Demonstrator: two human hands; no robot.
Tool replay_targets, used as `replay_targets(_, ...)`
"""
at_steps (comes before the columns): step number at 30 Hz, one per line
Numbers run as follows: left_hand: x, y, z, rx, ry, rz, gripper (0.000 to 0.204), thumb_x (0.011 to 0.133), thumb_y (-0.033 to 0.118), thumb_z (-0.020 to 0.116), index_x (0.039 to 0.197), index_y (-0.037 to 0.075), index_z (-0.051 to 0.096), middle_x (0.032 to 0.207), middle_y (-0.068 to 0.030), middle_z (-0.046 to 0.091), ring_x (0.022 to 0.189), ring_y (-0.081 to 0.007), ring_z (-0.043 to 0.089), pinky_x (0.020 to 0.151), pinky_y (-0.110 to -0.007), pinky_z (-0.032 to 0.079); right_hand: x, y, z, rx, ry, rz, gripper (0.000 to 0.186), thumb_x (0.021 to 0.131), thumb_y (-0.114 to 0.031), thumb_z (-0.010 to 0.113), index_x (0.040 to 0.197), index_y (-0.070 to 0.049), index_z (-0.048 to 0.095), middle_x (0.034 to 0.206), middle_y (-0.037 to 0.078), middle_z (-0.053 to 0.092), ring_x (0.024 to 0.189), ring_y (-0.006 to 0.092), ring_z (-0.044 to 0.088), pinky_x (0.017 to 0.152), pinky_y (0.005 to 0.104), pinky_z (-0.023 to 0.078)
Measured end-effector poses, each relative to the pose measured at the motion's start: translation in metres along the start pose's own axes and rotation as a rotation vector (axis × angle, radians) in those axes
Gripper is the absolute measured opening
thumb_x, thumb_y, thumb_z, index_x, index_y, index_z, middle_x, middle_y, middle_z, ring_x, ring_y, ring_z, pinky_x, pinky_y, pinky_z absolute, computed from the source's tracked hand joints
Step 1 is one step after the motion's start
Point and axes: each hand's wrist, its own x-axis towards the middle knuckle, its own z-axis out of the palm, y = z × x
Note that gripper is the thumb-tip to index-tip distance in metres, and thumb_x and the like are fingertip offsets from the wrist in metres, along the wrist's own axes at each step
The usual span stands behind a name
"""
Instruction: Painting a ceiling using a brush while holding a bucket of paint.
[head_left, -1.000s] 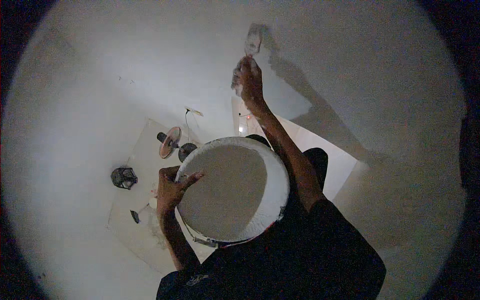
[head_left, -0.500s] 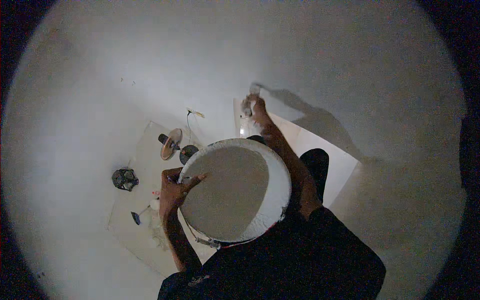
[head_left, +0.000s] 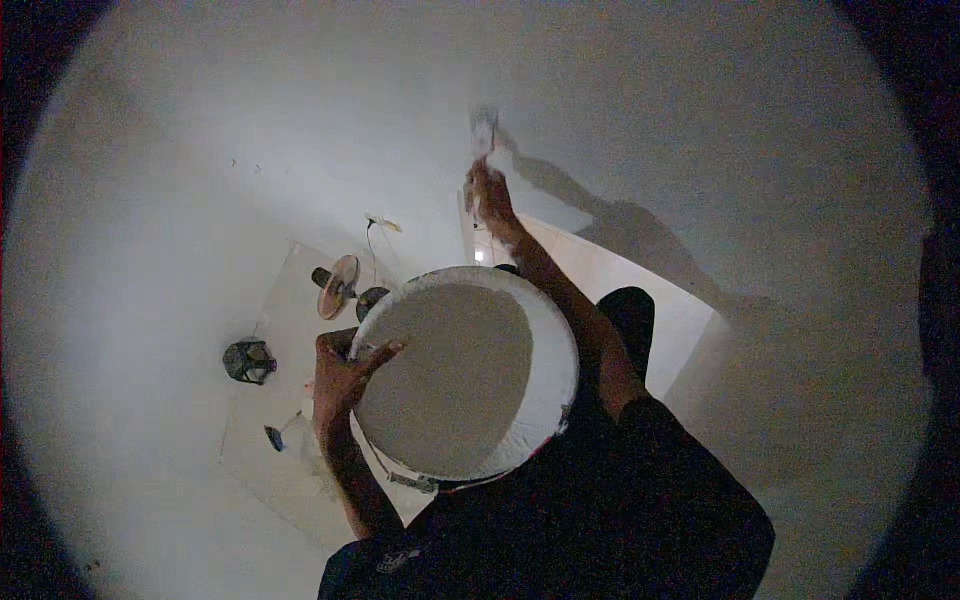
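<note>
My left hand (head_left: 342,375) grips the left rim of a large round bucket (head_left: 560,400), its thumb over the edge. A smooth pale liquid (head_left: 450,380) like paint fills much of the bucket, and its wire handle hangs at the near side. Up and ahead, my right hand (head_left: 490,195), smeared with white, is closed around a small brush (head_left: 484,125). Its broad, pale end meets the wall and is blurred, so the bristles do not show clearly.
A standing fan (head_left: 340,287) is on the floor at left. Farther left lie a dark basket-like object (head_left: 249,361) and a small dark-headed tool (head_left: 273,437). A cord hangs from a wall outlet (head_left: 383,223). A doorway opening (head_left: 590,265) lies beyond my right arm.
My right hand has moved up and slightly left along the wall with the brush. My left hand stays on the bucket rim; the bucket has barely shifted.
</note>
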Motion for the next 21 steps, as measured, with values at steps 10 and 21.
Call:
replay_targets(10, -0.003, -0.008, -0.006, -0.060, -0.016, -0.148, 0.049, 0.060, 0.033, 0.083, 0.080, -0.007, 0.062, 0.075, -0.0112, 0.062, 0.067, -0.0160, 0.056, 0.062, -0.033, 0.045, -0.032, 0.013, -0.011, 0.875, -0.169, 0.545, 0.019, 0.079, -0.027, 0.058, 0.076, -0.010, 0.048, 0.061, 0.000, 0.042, 0.054, 0.0134, 0.043, 0.045, 0.0249, 0.034)
replay_targets(21, 0.005, 0.000, 0.000, 0.018, 0.000, 0.045, 0.038, 0.065, 0.030, 0.079, 0.078, -0.004, 0.066, 0.064, -0.0089, 0.063, 0.055, -0.0138, 0.056, 0.056, -0.030, 0.045, -0.003, -0.167, 0.035, 0.208, 0.012, -0.160, 0.040, 0.090, -0.047, 0.046, 0.076, -0.009, 0.048, 0.056, -0.003, 0.041, 0.044, 0.0081, 0.040, 0.040, 0.0220, 0.034)
